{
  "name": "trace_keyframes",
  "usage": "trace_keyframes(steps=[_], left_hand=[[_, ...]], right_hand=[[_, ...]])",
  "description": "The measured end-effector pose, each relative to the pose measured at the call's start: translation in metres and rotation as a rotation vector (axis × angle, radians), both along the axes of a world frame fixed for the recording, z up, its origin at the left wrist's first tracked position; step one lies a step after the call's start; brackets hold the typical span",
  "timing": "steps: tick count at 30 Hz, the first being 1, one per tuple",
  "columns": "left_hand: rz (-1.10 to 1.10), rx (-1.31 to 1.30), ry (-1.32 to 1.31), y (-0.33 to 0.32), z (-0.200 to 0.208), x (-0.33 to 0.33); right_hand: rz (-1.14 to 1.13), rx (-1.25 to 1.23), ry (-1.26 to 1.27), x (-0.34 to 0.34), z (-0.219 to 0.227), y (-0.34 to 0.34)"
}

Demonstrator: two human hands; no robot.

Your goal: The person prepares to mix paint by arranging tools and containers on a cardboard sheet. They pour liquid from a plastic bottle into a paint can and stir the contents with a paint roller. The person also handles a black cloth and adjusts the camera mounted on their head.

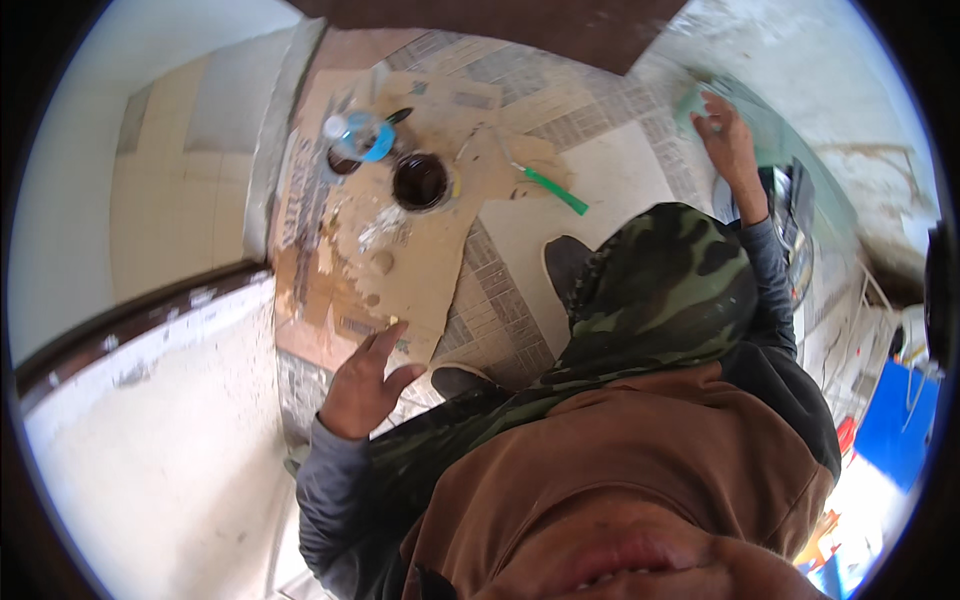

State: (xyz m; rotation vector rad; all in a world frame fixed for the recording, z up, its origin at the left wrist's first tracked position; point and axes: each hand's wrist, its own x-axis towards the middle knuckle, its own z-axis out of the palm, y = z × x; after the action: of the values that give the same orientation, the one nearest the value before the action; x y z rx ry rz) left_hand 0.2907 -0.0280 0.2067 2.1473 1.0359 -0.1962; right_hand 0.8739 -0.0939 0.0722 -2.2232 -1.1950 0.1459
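Observation:
My left hand (362, 388) hovers over the near edge of a stained cardboard sheet (420, 255). Its fingers are stretched out with the thumb apart, and it holds nothing. Off to the right, my right hand (728, 145) is raised beside a greenish glass sheet (765, 125) by the wall; its fingers are bent and apart, with nothing visible in them. Whether they touch the glass I cannot tell. On the cardboard stand a tub of dark liquid (421, 182) and a clear bottle with a blue label (365, 137). A green-handled brush or tool (553, 189) lies to their right.
A brown panel (520, 25) hangs over the far side. At left runs a low white wall (150, 410) with a dark ledge. Dark items (795, 205) stand beside my right forearm, with a blue object (895, 420) farther back. A pale board (620, 180) lies on the patterned floor.

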Motion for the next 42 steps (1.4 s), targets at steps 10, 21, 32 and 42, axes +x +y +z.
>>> trace_keyframes(steps=[10,21,32,42], left_hand=[[0.355,-0.149,-0.07,0.027,-0.035,-0.012],[0.703,0.27,-0.427,0.191,-0.145,-0.003],[0.484,0.295,0.26,0.165,-0.201,-0.027],[0.733,0.354,0.323,0.115,-0.268,-0.046]], right_hand=[[0.857,-0.648,-0.18,-0.194,-0.093,0.122],[0.683,-0.496,0.021,-0.183,-0.176,0.108],[0.715,-0.451,0.176,-0.165,-0.187,0.114],[0.729,-0.405,0.279,-0.156,-0.196,0.123]])
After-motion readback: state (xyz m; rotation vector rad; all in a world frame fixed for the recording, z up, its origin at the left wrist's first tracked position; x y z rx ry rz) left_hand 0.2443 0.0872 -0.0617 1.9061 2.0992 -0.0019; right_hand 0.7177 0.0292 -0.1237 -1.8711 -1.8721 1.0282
